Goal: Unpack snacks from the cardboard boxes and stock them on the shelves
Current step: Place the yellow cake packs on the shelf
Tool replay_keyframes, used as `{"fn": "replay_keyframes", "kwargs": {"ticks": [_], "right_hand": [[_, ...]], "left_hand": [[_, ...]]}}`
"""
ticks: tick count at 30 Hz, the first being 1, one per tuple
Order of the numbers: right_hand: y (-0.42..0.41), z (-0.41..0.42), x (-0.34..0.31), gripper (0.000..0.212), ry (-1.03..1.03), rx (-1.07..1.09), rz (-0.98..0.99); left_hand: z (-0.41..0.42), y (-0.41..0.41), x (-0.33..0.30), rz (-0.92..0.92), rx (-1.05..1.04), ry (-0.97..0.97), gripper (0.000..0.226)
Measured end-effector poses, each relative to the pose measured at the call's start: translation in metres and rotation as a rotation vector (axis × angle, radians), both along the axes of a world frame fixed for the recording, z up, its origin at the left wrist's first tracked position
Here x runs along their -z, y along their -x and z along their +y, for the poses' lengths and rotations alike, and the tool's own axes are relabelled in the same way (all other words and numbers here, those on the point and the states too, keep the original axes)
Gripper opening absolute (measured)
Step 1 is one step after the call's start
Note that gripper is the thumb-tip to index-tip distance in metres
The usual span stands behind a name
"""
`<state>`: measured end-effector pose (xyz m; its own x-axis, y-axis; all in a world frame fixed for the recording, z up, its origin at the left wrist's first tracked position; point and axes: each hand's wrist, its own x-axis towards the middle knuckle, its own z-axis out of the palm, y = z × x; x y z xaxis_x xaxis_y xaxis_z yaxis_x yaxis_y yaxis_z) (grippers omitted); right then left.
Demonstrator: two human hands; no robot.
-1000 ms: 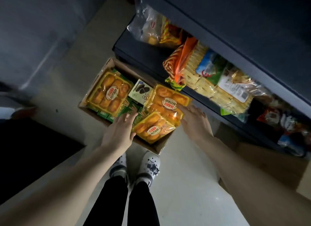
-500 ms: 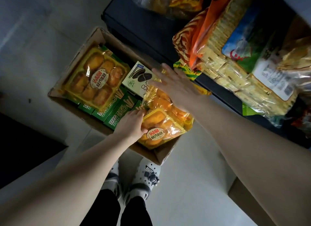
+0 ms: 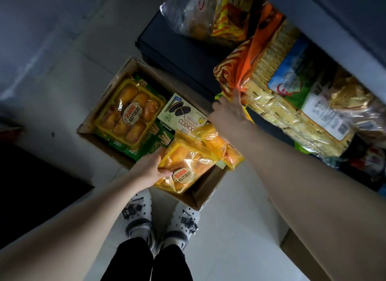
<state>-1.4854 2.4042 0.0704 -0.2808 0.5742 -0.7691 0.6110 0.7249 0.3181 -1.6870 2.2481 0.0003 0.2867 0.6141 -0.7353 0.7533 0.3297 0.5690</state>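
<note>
Left hand point(image 3: 149, 170) grips a yellow cake pack point(image 3: 186, 167); right hand point(image 3: 228, 111) pinches the orange bag point(image 3: 240, 71) above a "DOKICO" box point(image 3: 183, 113).

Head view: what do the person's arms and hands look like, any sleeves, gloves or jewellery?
Both forearms are bare, with no sleeves in view. The left hand and right hand wear no gloves, and no rings, watch or bracelets show. Light is dim, so fine marks cannot be told.

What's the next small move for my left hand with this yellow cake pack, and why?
Probably lift the yellow cake pack clear of the cardboard box: the left hand already grips its edge, while the right hand reaches the orange bag on the shelf.
</note>
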Motion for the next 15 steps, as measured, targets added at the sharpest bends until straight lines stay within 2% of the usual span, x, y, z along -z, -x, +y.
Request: {"fn": "replay_keyframes", "kwargs": {"ticks": [3,6,7,9,11,13,15], "right_hand": [[-0.016,-0.006,-0.029,0.039,0.005,0.108,0.035],[-0.027,-0.020,-0.065,0.056,-0.045,0.427,0.218],[-0.029,-0.025,-0.078,0.065,-0.073,0.505,0.279],[-0.032,-0.037,-0.103,0.083,-0.147,0.617,0.379],[-0.032,-0.049,-0.133,0.097,-0.187,0.710,0.483],[-0.032,-0.061,-0.167,0.102,-0.187,0.755,0.591],[-0.032,-0.069,-0.204,0.092,-0.154,0.783,0.643]], "left_hand": [[0.005,0.008,-0.023,0.010,-0.008,-0.034,0.054],[0.011,0.011,-0.053,0.038,-0.083,-0.055,0.050],[0.014,0.011,-0.067,0.055,-0.122,-0.065,0.057],[0.020,0.012,-0.098,0.084,-0.186,-0.116,0.085],[0.026,0.013,-0.132,0.038,-0.225,-0.183,0.103],[0.031,0.015,-0.170,0.016,-0.219,-0.224,0.100],[0.036,0.018,-0.208,0.009,-0.224,-0.225,0.084]]}}
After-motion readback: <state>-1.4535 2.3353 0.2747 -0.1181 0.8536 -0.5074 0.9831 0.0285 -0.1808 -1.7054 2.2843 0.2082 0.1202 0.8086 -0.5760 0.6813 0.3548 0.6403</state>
